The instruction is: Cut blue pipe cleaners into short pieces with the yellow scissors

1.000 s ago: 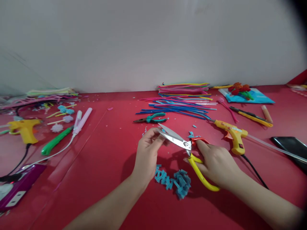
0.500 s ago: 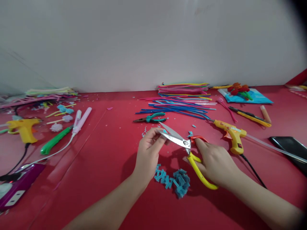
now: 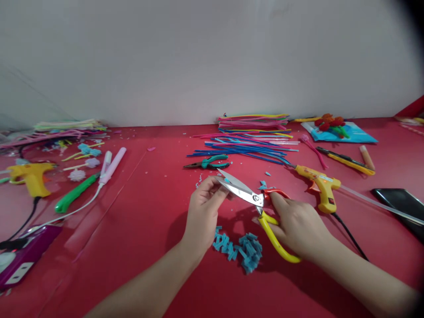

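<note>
My right hand (image 3: 298,225) grips the yellow and orange handles of a pair of scissors (image 3: 251,201), whose silver blades point left and stand slightly apart. My left hand (image 3: 203,212) is pinched at the blade tips on a small blue piece (image 3: 227,180) that lies between the blades. Under both hands, on the red table (image 3: 139,247), lies a blue fringed strip (image 3: 240,249) made of short cut segments, with loose blue scraps (image 3: 265,183) behind the scissors.
Teal-handled pliers (image 3: 208,163) and a stack of coloured chenille stems (image 3: 251,137) lie beyond the hands. A yellow glue gun (image 3: 319,185) with cord sits right, a black phone (image 3: 399,203) further right. At left: another glue gun (image 3: 31,176), green knife (image 3: 74,194), purple power strip (image 3: 23,260).
Both hands and the scissors have stayed almost in place; the blades have shifted slightly around the blue piece. Nothing else on the table moved.
</note>
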Available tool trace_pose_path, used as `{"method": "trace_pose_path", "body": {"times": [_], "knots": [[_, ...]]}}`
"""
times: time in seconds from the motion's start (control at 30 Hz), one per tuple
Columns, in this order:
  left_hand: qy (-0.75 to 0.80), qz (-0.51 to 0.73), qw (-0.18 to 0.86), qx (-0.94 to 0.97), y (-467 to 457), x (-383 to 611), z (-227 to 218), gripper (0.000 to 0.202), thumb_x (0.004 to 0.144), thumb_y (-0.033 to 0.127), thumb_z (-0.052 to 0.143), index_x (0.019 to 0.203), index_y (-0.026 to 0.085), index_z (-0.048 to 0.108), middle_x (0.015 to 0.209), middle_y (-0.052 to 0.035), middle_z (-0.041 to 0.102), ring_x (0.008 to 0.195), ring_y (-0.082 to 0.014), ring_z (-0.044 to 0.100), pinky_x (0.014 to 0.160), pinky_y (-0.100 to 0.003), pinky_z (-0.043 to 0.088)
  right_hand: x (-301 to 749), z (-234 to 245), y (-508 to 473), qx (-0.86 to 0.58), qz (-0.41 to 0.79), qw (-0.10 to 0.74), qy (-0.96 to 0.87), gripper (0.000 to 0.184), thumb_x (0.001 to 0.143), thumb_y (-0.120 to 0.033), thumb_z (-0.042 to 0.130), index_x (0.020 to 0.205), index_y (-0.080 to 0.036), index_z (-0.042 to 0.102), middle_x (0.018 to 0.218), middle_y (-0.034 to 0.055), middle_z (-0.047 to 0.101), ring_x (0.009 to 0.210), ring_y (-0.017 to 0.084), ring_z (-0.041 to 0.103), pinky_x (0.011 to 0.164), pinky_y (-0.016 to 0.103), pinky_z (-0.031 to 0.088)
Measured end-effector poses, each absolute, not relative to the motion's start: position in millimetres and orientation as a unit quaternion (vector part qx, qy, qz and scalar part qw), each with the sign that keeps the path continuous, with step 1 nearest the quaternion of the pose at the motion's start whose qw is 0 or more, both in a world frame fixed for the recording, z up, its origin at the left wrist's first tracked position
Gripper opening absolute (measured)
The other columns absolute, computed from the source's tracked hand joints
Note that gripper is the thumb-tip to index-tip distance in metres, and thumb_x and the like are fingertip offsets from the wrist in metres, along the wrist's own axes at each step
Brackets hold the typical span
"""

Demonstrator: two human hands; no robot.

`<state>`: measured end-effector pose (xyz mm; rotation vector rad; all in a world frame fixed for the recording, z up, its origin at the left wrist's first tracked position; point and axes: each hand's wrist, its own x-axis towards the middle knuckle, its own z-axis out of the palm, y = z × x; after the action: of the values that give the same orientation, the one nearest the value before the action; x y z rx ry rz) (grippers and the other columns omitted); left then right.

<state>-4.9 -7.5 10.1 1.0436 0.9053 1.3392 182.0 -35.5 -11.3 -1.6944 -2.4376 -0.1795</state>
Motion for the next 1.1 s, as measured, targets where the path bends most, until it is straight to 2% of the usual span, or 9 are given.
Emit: {"method": "trace_pose_path", "body": {"times": [0.57,1.1], "knots": [[0.385,0.573,0.569,0.447,-6.4,-4.8,8.9,0.008,0.076,0.016,0.05,0.074,0.018,0.057,0.069,0.0017,0.052,0.064,-0.0075,0.047,0.066,-0.021,0.039,182.8,-16.1,-34.9,-0.56,-0.045,0.083,-0.823,0.04,0.077,-0.055,0.031,0.08,-0.016,0.042,0.055,0.0022,0.056,0.049,0.018,0.053,0.044,0.025,0.017],[0.39,0.565,0.565,0.457,-6.6,-5.8,10.0,0.008,0.077,0.017,0.049,0.076,0.018,0.057,0.07,0.0007,0.053,0.067,-0.0088,0.049,0.068,-0.023,0.039,184.2,-17.1,-34.3,-0.557,-0.037,0.086,-0.825,0.038,0.079,-0.053,0.031,0.08,-0.016,0.042,0.052,0.0007,0.054,0.044,0.014,0.05,0.044,0.025,0.015]]}}
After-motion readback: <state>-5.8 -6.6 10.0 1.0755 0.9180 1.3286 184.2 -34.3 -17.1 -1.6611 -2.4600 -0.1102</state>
